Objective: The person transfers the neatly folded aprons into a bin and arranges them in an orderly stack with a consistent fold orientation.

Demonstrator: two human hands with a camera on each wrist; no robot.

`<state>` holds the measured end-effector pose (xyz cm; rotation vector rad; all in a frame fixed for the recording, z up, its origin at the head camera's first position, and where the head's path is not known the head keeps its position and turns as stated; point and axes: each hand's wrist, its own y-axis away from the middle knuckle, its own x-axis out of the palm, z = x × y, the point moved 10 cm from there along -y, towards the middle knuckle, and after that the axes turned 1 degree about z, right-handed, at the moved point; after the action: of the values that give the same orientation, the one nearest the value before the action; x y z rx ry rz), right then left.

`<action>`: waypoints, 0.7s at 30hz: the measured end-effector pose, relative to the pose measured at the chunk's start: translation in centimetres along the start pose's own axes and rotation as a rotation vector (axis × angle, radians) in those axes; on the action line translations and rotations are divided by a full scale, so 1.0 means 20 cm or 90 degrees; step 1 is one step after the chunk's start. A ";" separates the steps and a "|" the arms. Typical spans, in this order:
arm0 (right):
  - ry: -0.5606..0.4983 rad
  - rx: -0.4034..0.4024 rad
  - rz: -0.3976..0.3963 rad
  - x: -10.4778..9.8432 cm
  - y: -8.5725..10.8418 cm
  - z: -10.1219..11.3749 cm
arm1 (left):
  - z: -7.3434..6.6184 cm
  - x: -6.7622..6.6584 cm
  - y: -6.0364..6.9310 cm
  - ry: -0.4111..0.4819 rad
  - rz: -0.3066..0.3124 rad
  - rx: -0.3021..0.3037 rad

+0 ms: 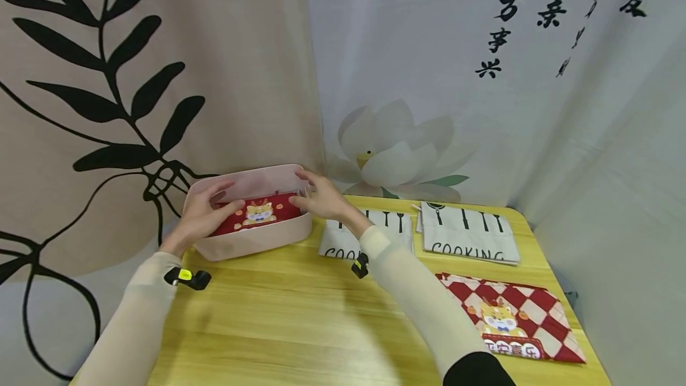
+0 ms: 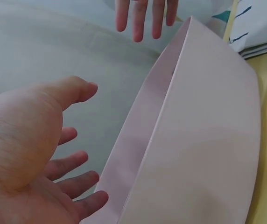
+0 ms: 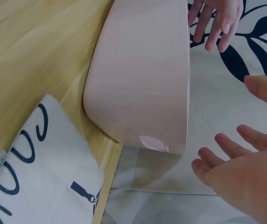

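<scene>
A pale pink bin (image 1: 257, 244) stands at the back left of the table, and a folded red cloth (image 1: 278, 210) printed with a cartoon animal lies inside. My left hand (image 1: 206, 213) is over the bin's left end, thumb toward the cloth; in the left wrist view its fingers are spread and hold nothing. Over the opposite end is my right hand (image 1: 324, 198), with relaxed fingers and nothing in its grasp in the right wrist view. From the head view I cannot tell whether either thumb touches the cloth. The bin wall hides the cloth in both wrist views.
Two folded white cloths, a left one (image 1: 391, 234) partly behind my right forearm and a right one (image 1: 468, 234), carry utensil prints and lettering. A red-and-white checkered folded cloth (image 1: 536, 320) lies at the table's right. Printed curtains (image 1: 257, 76) hang behind the table (image 1: 284, 314).
</scene>
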<state>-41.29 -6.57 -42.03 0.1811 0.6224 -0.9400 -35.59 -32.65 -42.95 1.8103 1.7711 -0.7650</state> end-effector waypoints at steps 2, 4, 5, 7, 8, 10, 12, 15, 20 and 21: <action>-0.001 -0.002 -0.001 -0.01 0.02 0.00 | -0.02 0.01 0.00 -0.009 0.002 0.013; 0.002 0.000 -0.003 -0.02 0.04 -0.01 | -0.04 0.03 0.00 -0.016 0.006 0.020; 0.004 0.001 -0.004 -0.03 0.05 -0.01 | -0.04 0.04 0.01 -0.018 0.008 0.022; 0.011 0.003 -0.006 -0.03 0.07 -0.02 | -0.06 0.06 0.01 -0.023 0.008 0.027; 0.014 0.004 -0.007 -0.04 0.08 -0.02 | -0.07 0.06 0.01 -0.026 0.008 0.030; 0.017 0.008 -0.011 -0.05 0.10 -0.03 | -0.09 0.08 0.02 -0.032 0.008 0.037; 0.018 0.008 -0.016 -0.06 0.12 -0.03 | -0.11 0.09 0.02 -0.034 0.011 0.043; 0.011 0.007 -0.021 -0.07 0.15 -0.03 | -0.13 0.11 0.03 -0.037 0.020 0.042; 0.004 0.003 -0.021 -0.10 0.20 -0.03 | -0.14 0.15 0.03 -0.028 0.037 0.028; 0.004 0.007 -0.021 -0.10 0.21 -0.04 | -0.15 0.16 0.03 -0.023 0.041 0.028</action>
<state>-39.19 -2.35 -41.96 0.1844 0.6278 -0.9746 -34.89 -28.31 -42.97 1.8605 1.6767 -0.8124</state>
